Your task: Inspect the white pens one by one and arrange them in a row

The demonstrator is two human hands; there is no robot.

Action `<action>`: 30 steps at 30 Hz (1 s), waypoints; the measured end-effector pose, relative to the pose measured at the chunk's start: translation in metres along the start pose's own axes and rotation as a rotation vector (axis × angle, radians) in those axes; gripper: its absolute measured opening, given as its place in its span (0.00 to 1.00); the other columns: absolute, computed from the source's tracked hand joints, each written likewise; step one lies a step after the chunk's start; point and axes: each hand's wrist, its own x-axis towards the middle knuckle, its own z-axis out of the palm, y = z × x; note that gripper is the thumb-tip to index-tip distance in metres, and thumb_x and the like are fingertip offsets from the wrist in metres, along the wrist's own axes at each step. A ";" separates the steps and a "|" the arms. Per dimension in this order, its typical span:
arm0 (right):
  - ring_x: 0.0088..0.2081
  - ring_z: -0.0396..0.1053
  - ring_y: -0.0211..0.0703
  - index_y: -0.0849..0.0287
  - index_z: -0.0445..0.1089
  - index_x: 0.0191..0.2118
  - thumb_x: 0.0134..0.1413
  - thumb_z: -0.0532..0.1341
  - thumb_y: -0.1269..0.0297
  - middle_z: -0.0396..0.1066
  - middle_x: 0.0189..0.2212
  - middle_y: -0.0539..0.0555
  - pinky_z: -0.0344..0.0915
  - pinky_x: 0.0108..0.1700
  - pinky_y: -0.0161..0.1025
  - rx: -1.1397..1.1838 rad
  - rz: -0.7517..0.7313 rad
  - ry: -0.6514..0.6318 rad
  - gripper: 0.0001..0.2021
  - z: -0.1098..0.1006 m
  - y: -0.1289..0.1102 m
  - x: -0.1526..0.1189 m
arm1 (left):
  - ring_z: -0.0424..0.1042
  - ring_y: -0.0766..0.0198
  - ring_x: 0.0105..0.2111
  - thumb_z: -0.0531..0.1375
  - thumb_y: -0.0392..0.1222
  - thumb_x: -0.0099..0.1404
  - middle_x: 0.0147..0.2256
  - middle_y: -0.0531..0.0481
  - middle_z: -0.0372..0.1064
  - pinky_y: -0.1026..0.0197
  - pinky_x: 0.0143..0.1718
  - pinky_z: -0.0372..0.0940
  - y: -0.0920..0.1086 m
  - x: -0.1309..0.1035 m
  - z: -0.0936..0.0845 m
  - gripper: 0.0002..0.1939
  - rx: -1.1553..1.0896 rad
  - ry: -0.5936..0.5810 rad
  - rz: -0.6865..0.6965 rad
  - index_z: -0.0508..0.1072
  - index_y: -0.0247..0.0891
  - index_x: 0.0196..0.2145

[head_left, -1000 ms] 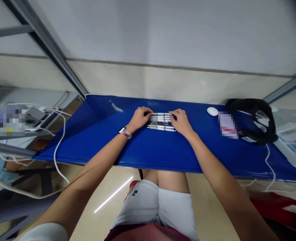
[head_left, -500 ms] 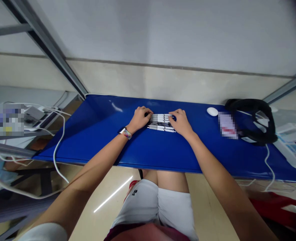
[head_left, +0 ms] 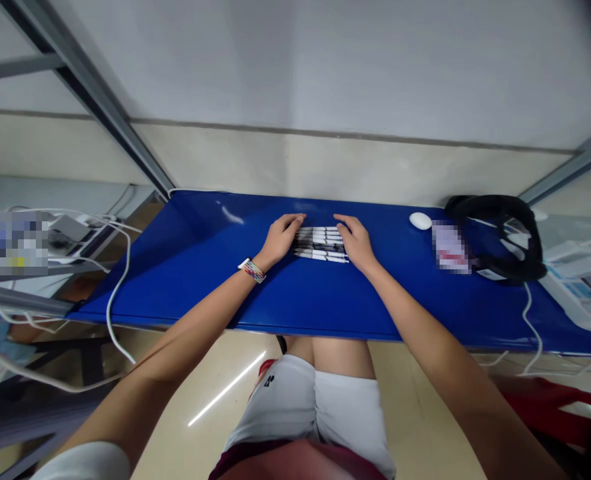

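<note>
Several white pens [head_left: 320,254] with dark ends lie side by side in a row on the blue table [head_left: 295,300], pointing left and right. At their left ends is my left hand [head_left: 278,240], with its fingers stretched out and its thumb close to the upper pens. My right hand [head_left: 357,243] is at the opposite ends, fingers extended and thumb by the pen tips. Neither hand is wrapped round a pen; whether the thumbs touch them I cannot tell. A darker strip shows in the middle of the row.
On the right of the table are a white mouse-like object [head_left: 420,221], a blurred-out packet [head_left: 451,248] and a black headset-like strap [head_left: 530,233]. A white cable [head_left: 120,280] hangs past the left edge. Metal posts [head_left: 145,157] stand at the back corners.
My fingers have straightened and come off the pens' ends. The upper and lower pens now sit closer together, in a more even row.
</note>
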 end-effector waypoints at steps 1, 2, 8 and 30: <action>0.62 0.72 0.54 0.52 0.77 0.59 0.71 0.54 0.57 0.76 0.59 0.60 0.65 0.67 0.56 0.020 0.011 0.004 0.20 0.002 -0.001 0.000 | 0.73 0.49 0.60 0.56 0.52 0.76 0.57 0.41 0.78 0.47 0.67 0.60 0.002 -0.001 0.002 0.20 -0.066 -0.002 -0.018 0.83 0.39 0.51; 0.62 0.72 0.54 0.52 0.78 0.58 0.71 0.54 0.57 0.76 0.59 0.60 0.64 0.68 0.55 0.030 0.019 0.008 0.20 0.004 -0.002 0.001 | 0.72 0.49 0.62 0.55 0.53 0.77 0.58 0.41 0.78 0.47 0.68 0.59 0.004 -0.001 0.004 0.21 -0.122 -0.003 -0.033 0.83 0.39 0.51; 0.62 0.72 0.56 0.57 0.79 0.55 0.68 0.55 0.59 0.78 0.57 0.62 0.63 0.68 0.55 0.035 0.040 0.010 0.19 0.013 -0.001 0.003 | 0.74 0.53 0.60 0.53 0.52 0.78 0.56 0.44 0.79 0.51 0.68 0.60 0.002 -0.001 0.019 0.20 -0.259 -0.018 -0.043 0.82 0.40 0.48; 0.53 0.71 0.59 0.53 0.79 0.44 0.69 0.54 0.62 0.80 0.47 0.60 0.63 0.61 0.57 -0.114 0.003 0.022 0.14 0.019 -0.020 -0.011 | 0.75 0.57 0.44 0.55 0.47 0.76 0.40 0.46 0.79 0.56 0.54 0.66 0.019 -0.016 0.029 0.16 -0.319 0.044 -0.107 0.79 0.39 0.35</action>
